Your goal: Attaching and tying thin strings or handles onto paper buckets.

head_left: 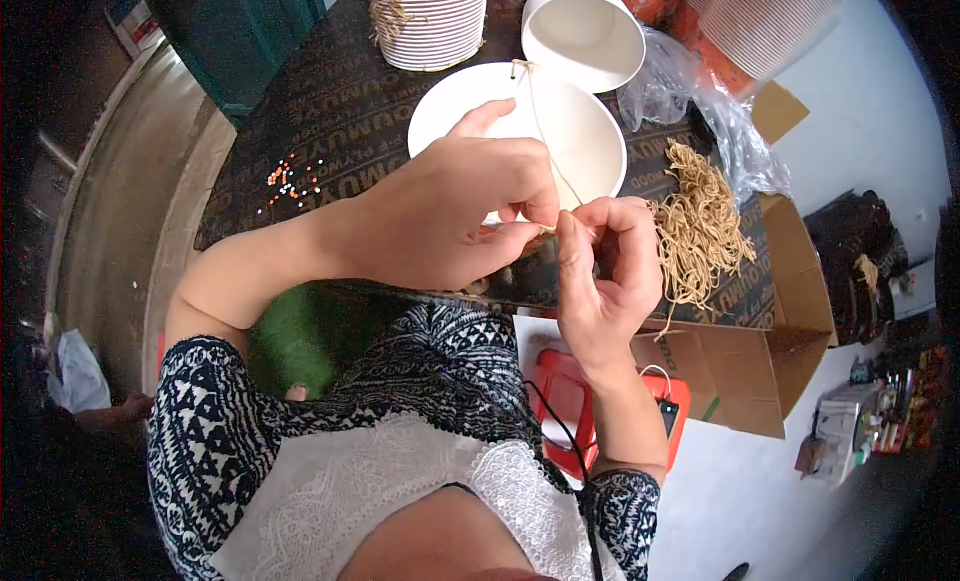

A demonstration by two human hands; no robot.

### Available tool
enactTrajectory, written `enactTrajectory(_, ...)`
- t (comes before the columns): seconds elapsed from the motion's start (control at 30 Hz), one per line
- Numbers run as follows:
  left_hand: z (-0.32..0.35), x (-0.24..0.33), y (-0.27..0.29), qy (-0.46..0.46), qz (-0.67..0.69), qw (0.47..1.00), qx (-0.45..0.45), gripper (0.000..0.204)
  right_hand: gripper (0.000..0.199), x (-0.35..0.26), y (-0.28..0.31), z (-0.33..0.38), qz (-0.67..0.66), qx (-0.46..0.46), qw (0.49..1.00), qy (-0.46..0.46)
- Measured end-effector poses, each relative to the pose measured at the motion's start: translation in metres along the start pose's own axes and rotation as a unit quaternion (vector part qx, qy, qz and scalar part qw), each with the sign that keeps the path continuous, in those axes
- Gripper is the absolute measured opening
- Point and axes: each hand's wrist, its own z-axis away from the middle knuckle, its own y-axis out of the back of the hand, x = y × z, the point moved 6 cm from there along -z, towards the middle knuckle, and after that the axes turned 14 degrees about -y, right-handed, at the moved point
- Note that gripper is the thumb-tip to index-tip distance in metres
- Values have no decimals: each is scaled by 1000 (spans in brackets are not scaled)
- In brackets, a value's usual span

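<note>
A white paper bowl (590, 131) sits on the dark table in front of me. From a knot at its far rim, a thin tan cord (541, 124) stretches across the bowl to my fingers. My left hand (470, 216) is closed in a pinch on this cord over the near rim, its index finger raised. Right beside it, my right hand (615, 266) also pinches the cord, thumb against curled fingers, fingertips nearly touching the left ones. The very end of the cord is hidden between the fingers.
Small orange and white beads (293, 181) lie at the left. To the right is a heap of tan cords (705, 226), with a clear plastic bag (690, 101) behind. Stacked white bowls (430, 26), a tipped white bowl (583, 41) and red-and-white stacks (765, 26) stand farther back. A cardboard box (730, 376) is below.
</note>
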Motion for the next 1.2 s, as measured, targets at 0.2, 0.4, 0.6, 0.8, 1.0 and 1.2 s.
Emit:
enactTrajectory(0.2,-2,-2,2,5,12,1000,22,17,11,-11,1,1,63,-26,997,49)
enactTrajectory(0.4,-1,-5,3,4,0,999,40,15,14,-16,-2,8,51,-25,998,31)
enactTrajectory(0.6,-1,-4,2,-16,-17,998,55,17,13,-8,-1,12,8,3,1000,-8)
enactTrajectory(0.8,2,-3,0,-19,-48,996,79,18,10,4,0,13,-76,-6,991,-108)
enactTrajectory(1.0,3,1,-3,-46,-76,996,23,20,8,7,1,12,-87,-14,987,-133)
enactTrajectory(1.2,-1,6,-6,-85,-111,989,38,19,5,8,3,12,-90,-19,985,-145)
